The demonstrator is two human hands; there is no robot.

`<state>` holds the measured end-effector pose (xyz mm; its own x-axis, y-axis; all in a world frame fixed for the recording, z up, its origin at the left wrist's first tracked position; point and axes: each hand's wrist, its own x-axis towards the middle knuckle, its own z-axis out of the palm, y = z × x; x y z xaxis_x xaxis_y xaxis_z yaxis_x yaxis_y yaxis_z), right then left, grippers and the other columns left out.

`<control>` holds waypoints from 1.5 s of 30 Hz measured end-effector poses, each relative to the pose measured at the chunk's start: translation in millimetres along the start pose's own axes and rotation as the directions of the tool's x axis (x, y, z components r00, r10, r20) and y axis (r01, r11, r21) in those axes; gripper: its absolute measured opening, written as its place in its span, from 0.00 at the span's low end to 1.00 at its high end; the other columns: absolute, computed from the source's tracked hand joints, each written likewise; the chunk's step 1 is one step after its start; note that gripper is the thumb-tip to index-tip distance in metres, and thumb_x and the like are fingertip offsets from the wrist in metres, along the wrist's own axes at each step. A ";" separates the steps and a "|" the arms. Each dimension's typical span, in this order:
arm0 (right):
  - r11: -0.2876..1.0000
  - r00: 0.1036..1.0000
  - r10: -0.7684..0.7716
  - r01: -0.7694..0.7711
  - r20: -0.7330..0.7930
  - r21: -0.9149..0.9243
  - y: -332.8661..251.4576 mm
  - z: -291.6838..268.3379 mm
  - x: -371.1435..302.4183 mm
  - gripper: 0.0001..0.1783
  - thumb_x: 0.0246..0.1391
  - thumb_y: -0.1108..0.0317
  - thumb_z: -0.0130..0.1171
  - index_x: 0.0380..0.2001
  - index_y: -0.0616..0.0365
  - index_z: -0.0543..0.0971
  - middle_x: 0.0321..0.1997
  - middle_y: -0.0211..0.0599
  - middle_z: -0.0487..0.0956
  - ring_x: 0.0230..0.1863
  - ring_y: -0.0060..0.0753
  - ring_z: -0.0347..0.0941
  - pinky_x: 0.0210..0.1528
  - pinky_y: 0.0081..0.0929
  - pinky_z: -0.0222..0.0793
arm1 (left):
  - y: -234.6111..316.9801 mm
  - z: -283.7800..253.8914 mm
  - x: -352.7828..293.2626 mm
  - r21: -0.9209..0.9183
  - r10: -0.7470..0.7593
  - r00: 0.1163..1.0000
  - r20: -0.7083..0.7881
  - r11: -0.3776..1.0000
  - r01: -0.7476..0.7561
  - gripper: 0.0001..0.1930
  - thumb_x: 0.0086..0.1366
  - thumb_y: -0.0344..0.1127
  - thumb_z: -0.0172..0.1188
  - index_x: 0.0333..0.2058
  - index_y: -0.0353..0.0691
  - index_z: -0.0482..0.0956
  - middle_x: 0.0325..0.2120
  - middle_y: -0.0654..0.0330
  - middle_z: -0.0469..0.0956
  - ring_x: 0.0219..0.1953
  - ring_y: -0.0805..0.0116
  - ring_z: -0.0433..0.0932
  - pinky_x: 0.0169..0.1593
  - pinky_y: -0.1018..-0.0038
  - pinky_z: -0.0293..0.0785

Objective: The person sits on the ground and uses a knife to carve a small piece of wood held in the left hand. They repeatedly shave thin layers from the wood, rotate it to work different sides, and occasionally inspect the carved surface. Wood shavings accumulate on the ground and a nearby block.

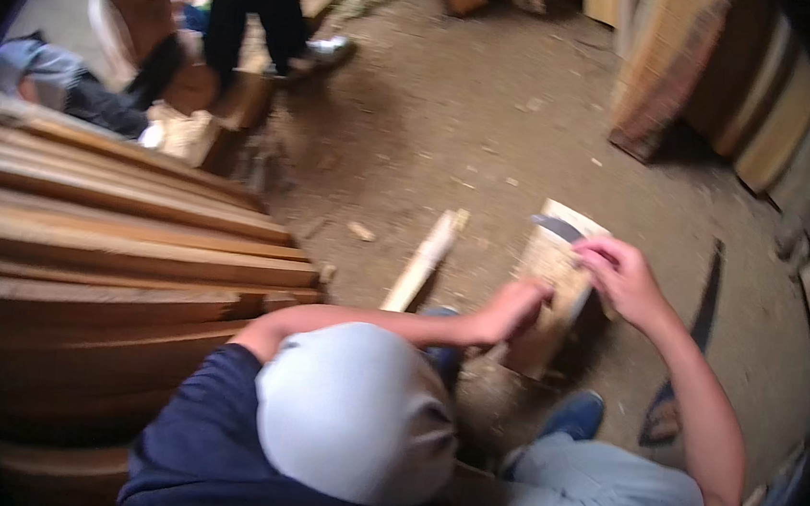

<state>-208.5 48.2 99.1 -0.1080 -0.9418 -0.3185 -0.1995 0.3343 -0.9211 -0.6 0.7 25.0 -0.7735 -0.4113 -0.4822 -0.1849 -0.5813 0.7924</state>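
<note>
A pale wooden block stands before me, tilted, between my feet. Across its far end lies a thin, dark, curved strip, perhaps a blade. My right hand pinches the strip's right end with thumb and fingers. On the block's nearer left side rests my left hand, fingers curled in; whatever they hold is hidden and blurred. A pale stick of wood lies on the ground left of the block.
A handsaw lies on the dirt floor to my right. Stacked boards fill the left side. Thick planks lean at the back right. Another person sits at the far left, one shoe forward. Wood chips dot the floor.
</note>
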 end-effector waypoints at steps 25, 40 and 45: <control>0.681 0.973 -0.021 -0.155 -0.231 -0.716 46.7 -14.6 -8.7 0.28 0.52 0.54 0.61 0.49 0.62 0.67 0.47 0.53 0.74 0.51 0.50 0.71 0.51 0.41 0.67 | 5.1 -3.0 5.8 -0.006 -0.275 0.955 0.112 0.961 0.278 0.24 0.67 0.58 0.29 0.40 0.43 0.64 0.20 0.53 0.75 0.09 0.64 0.69 0.11 0.72 0.66; 0.693 0.966 0.132 -0.252 -0.224 -0.675 45.6 -11.6 -14.0 0.19 0.60 0.54 0.47 0.40 0.61 0.71 0.33 0.52 0.78 0.35 0.58 0.75 0.40 0.50 0.68 | -11.3 -2.2 6.0 0.158 -0.230 0.971 -0.057 0.959 0.237 0.23 0.71 0.53 0.32 0.28 0.40 0.65 0.09 0.61 0.61 0.07 0.67 0.59 0.10 0.71 0.59; 0.610 0.986 0.016 -0.143 -0.168 -0.780 29.5 -16.3 -37.0 0.25 0.64 0.49 0.43 0.35 0.63 0.73 0.29 0.55 0.76 0.36 0.60 0.73 0.40 0.50 0.66 | -13.9 -5.8 7.3 0.162 -0.239 0.971 -0.025 0.957 0.240 0.24 0.72 0.55 0.33 0.28 0.43 0.65 0.12 0.62 0.62 0.08 0.70 0.59 0.09 0.72 0.57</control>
<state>-226.3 93.6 87.4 -0.2730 -0.9168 -0.2914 -0.8655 0.3663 -0.3417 -0.2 1.7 8.3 -0.6911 -0.2780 -0.6671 -0.4613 -0.5410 0.7032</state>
